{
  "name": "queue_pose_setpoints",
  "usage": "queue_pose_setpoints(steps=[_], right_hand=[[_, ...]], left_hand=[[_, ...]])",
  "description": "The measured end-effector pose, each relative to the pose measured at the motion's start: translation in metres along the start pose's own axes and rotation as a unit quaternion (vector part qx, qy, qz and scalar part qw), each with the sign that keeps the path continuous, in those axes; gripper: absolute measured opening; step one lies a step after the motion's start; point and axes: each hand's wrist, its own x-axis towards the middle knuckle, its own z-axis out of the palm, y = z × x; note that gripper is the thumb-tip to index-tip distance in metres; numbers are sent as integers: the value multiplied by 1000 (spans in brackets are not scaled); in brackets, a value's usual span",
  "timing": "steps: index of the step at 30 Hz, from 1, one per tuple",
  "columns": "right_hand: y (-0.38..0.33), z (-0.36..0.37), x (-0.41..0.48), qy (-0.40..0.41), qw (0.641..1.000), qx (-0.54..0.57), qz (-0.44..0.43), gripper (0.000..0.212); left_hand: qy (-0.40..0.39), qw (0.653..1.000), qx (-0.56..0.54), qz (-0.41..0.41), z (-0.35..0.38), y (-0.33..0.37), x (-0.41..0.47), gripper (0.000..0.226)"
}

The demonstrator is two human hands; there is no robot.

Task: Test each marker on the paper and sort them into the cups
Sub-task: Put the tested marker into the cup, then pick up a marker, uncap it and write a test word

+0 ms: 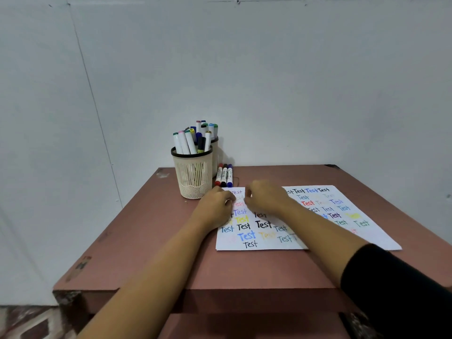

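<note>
**Both hands gathered at the paper's far-left corner**

I see my left hand (215,206) and right hand (265,196) drawn close together over the far-left part of the paper (305,231), knuckles up. The fingers of both are curled inward toward each other, but I cannot tell whether they grip a marker; whatever sits between them is hidden. The sheet lies flat on the reddish-brown tabletop (244,270) and is covered with the word "Test" in many colours.

Just beyond the paper, three markers (224,175) lie side by side on the tabletop: red, black and blue caps. To their left stands a cream mesh cup (193,177) packed with upright markers. A second cup (215,152), also holding markers, stands right behind it, mostly hidden. My right arm wears a black sleeve (396,289).
</note>
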Motion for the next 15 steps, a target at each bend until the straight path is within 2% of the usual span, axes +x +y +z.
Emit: queue_pose_setpoints(steps=[8, 15], right_hand=[[-6, 8, 56, -15, 991, 131, -8, 17], [-4, 24, 80, -19, 994, 106, 1, 35]], left_hand=[[18, 1000, 0, 16, 3, -2, 0, 29], [19, 1000, -4, 11, 6, -2, 0, 27]])
